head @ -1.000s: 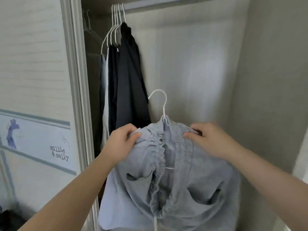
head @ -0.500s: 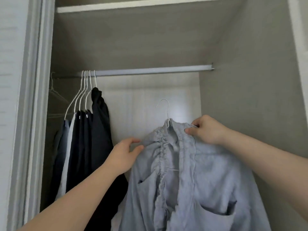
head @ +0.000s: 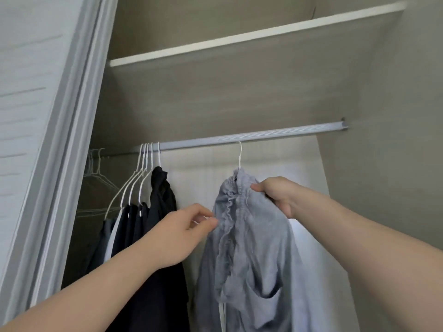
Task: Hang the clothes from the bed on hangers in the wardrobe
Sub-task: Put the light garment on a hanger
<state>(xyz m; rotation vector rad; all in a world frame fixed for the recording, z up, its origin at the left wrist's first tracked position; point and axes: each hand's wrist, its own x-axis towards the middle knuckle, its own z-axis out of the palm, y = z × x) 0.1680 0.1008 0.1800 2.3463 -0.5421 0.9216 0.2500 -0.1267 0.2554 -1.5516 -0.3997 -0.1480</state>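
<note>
A light blue-grey garment (head: 251, 255) with a gathered waistband hangs on a white wire hanger (head: 239, 154). The hanger's hook sits at the grey wardrobe rail (head: 263, 136). My right hand (head: 278, 195) grips the garment's top right part, just below the hook. My left hand (head: 182, 233) pinches the garment's left edge with thumb and fingers. The hanger's shoulders are hidden under the cloth.
Several dark garments (head: 153, 224) on white hangers hang bunched at the rail's left end, with bare wire hangers (head: 98, 173) further left. A shelf (head: 239, 39) spans the wardrobe above the rail. A sliding door frame (head: 67, 152) borders the left; the side wall (head: 383, 164) stands right.
Both hands have lifted the garment upward, and the hanger's hook has gone from hanging below the rail to resting at it. The view has tilted up.
</note>
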